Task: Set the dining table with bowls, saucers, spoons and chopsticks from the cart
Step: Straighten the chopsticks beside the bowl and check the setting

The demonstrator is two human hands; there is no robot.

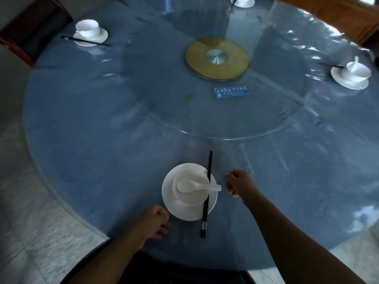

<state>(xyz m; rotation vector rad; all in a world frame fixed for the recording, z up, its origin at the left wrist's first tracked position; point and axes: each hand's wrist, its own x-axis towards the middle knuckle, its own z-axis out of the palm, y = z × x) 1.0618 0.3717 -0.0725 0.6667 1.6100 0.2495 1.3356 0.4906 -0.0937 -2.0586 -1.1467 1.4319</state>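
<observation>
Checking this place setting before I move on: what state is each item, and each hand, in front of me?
saucer, lying flat, carrying the bowl.
bowl, upright, holding the spoon.
spoon, scoop inside the bowl, handle over its right rim.
chopsticks, lying across the saucer's right side, crossing the spoon handle.
left hand, fingers curled, empty.
right hand, fingers curled, empty, beside the spoon handle.
</observation>
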